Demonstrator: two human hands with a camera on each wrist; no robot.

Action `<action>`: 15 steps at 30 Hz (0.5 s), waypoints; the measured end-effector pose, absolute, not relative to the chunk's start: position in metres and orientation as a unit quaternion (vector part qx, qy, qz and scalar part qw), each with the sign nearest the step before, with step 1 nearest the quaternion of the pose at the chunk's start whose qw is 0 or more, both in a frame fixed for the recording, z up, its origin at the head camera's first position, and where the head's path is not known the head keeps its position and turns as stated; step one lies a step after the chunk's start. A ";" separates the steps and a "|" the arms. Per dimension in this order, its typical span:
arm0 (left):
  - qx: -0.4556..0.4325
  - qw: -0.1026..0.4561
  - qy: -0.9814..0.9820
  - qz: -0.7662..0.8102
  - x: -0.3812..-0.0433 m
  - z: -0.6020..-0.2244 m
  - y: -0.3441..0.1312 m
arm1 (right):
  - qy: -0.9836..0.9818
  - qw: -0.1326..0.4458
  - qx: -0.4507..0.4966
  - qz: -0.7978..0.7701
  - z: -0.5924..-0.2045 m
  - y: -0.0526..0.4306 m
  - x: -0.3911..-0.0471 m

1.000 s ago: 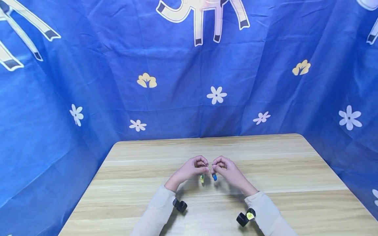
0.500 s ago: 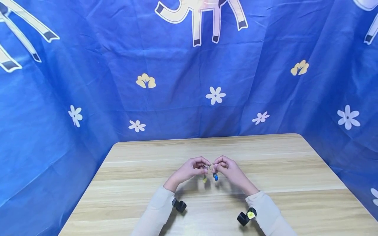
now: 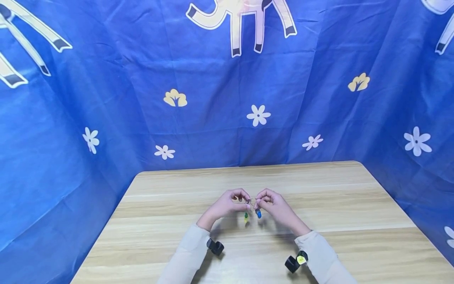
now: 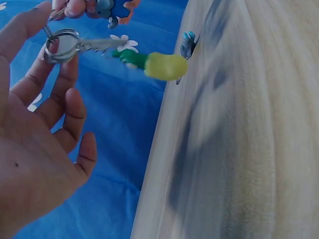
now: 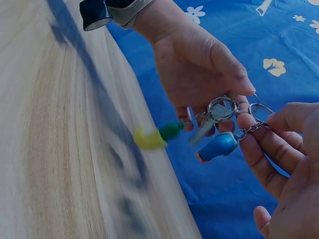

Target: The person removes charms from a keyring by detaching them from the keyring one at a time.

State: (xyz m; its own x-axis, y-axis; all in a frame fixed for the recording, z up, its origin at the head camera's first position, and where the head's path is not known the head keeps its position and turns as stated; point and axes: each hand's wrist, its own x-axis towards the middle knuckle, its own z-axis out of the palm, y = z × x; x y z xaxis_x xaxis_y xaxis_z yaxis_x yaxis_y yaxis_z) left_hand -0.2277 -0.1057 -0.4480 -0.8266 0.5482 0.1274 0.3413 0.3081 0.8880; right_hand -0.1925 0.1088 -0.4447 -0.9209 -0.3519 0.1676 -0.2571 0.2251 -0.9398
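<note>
The key ring (image 4: 61, 59) is being pinched by the left hand (image 3: 228, 205), between the thumb and the nearest fingers; the other fingers are bending loosely and are gripping nothing. This hand is therefore the nearer one. The right hand (image 3: 276, 207) is staying close, at the right side of the key ring, and its thumb and fingers are pinching a thin ring (image 5: 260, 103), while its little finger is standing away.

In my judgement, the relation that matters most is the one between these two rings: the thin ring is lying just beside the key ring, toward the right hand. Whether they are linking or only touching, I cannot tell.

Below the key ring, the key (image 4: 102, 45) is hanging with its long axis pointing down toward the table (image 3: 149, 221), and a yellow-and-green charm (image 4: 164, 66), blurred, is also dangling there. To the right of the key ring, a blue charm (image 5: 219, 144) is hanging on a short chain (image 5: 253, 127) under the right fingers.
</note>
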 end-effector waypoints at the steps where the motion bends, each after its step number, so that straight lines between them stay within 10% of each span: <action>1: 0.273 0.099 0.805 0.517 -0.228 -0.449 -0.105 | 0.783 0.039 -0.194 -0.590 -0.445 0.109 -0.192; 15: 0.221 0.078 0.812 0.535 -0.232 -0.451 -0.109 | 0.811 0.000 -0.200 -0.549 -0.440 0.114 -0.192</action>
